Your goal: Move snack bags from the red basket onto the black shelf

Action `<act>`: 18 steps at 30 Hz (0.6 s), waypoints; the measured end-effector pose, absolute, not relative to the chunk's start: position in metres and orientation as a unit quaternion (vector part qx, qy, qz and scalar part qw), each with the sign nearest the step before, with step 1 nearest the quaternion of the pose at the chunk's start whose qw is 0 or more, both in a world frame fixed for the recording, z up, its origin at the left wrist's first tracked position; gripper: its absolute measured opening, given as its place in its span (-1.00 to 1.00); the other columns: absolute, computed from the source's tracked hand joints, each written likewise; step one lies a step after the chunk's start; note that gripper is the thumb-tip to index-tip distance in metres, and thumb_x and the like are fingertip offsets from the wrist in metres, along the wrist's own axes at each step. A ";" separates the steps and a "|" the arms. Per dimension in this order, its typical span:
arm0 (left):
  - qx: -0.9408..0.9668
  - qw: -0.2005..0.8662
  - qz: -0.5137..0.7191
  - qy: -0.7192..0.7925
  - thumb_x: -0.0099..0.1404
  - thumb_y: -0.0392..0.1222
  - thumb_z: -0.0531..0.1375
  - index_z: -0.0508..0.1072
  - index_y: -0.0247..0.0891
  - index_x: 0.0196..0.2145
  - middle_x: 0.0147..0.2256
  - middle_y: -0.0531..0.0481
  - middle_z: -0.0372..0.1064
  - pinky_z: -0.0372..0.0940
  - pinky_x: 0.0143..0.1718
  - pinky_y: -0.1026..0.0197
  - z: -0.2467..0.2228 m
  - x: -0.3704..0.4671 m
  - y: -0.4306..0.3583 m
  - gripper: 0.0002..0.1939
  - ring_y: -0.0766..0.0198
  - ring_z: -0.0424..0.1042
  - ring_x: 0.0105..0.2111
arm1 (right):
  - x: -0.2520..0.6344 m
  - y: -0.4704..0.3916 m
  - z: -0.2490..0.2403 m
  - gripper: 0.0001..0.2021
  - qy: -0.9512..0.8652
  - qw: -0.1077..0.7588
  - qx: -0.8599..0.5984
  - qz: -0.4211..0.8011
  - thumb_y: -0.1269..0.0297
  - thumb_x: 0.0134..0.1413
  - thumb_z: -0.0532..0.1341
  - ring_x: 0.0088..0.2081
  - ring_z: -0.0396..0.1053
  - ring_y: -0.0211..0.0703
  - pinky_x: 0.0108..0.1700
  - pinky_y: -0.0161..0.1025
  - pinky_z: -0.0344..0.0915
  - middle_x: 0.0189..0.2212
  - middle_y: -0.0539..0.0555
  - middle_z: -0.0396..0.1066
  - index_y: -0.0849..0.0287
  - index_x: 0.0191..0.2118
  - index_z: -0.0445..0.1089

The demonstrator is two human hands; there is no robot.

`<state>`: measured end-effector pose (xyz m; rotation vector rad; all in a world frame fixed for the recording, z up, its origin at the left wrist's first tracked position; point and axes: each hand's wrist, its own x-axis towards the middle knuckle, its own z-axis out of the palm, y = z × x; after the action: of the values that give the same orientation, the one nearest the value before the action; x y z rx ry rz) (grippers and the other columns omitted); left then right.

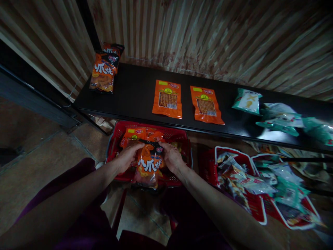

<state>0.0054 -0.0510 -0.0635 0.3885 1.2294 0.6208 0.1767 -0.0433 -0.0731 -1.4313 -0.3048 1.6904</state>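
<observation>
Here, left fingers (140, 146) and right fingers (161, 146) grip the black-and-orange snack bag (149, 165) above the red basket (186, 147)

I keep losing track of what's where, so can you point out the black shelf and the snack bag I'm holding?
Black shelf (134, 91): head view, bare top.
Snack bag (148, 166): head view, printed front.

One black shelf (135, 90). Two flat orange packets (168, 100) on it. Black-and-orange bags (104, 73): at least two at shelf's left end, one in front. Three red baskets (256, 206), lower than shelf.
</observation>
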 end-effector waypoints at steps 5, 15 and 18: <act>0.202 0.808 0.223 0.506 0.06 0.10 0.25 0.50 -0.24 -0.20 -0.25 -0.10 0.52 0.30 -0.31 0.23 -0.066 0.006 -0.060 -0.58 0.17 0.47 -0.28 | 0.186 -0.032 -0.068 -0.91 -0.069 0.445 -0.594 0.666 0.37 -0.20 0.33 -0.56 0.34 -0.25 -0.43 -0.26 0.30 -0.60 -0.05 0.46 0.17 -0.53 0.40; 0.180 0.845 0.200 0.462 -0.04 -0.14 0.38 0.45 -0.24 -0.17 -0.14 -0.18 0.46 0.35 -0.28 0.10 -0.049 0.002 -0.070 -0.56 0.14 0.47 -0.27 | 0.204 -0.020 -0.078 -0.90 -0.046 0.454 -0.605 0.652 0.38 -0.05 0.28 -0.55 0.35 -0.27 -0.47 -0.30 0.29 -0.59 -0.03 0.47 0.18 -0.52 0.39; 0.187 0.835 0.222 0.468 -0.03 -0.13 0.37 0.45 -0.23 -0.18 -0.12 -0.16 0.44 0.35 -0.25 0.05 -0.052 0.003 -0.072 -0.58 0.09 0.47 -0.23 | 0.205 -0.020 -0.083 -0.93 -0.042 0.462 -0.588 0.663 0.38 -0.06 0.29 -0.51 0.38 -0.26 -0.40 -0.30 0.33 -0.54 -0.04 0.48 0.16 -0.49 0.40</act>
<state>0.0030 -0.0721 -0.0519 0.3956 0.9904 0.4694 0.2051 -0.0197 -0.0826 -1.4452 -0.1029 1.6316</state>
